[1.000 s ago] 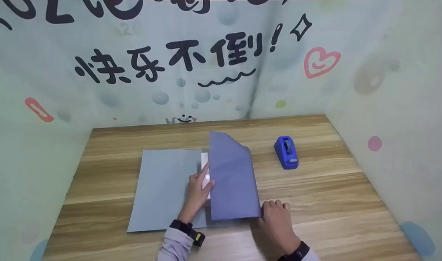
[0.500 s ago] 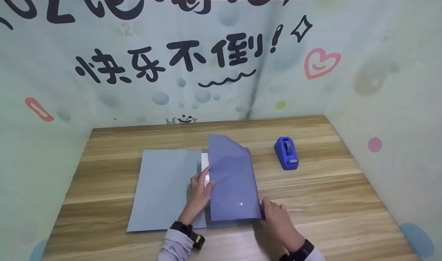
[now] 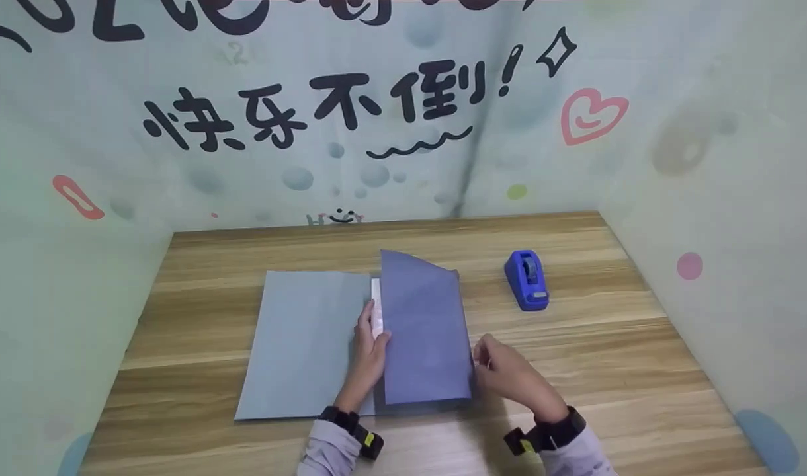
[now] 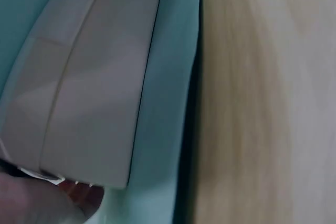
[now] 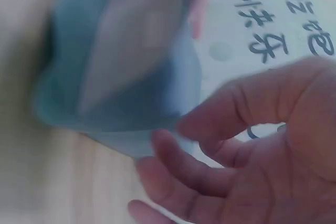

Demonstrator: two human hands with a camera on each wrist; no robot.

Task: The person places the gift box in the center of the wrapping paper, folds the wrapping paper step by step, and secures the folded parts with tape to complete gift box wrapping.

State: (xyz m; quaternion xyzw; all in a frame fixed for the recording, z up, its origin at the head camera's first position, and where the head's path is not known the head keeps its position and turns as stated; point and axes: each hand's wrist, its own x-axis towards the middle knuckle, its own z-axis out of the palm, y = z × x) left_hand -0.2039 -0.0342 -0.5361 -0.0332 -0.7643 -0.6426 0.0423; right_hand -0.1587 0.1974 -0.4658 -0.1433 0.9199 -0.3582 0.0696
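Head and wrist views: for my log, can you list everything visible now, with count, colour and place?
table: 1, brown wood grain, beneath the items
paper: sheet count unclear, grey-blue, mid-table
raised flap: 1, purplish-blue, over the paper's right part
box: 1, whitish, partly hidden by the flap
tape dispenser: 1, blue, right of the flap
backdrop: panel count unclear, pale, behind and beside the table
writing: two lines, black, far backdrop, top line cut off
heart: 1, pink, right of the writing
dots: many, mixed colours, backdrop
wristbands: 2, black, one per wrist
sleeves: 2, pale lilac, bottom edge
left hand: 1, bare, holding the box
right hand: 1, bare, at the flap's right edge
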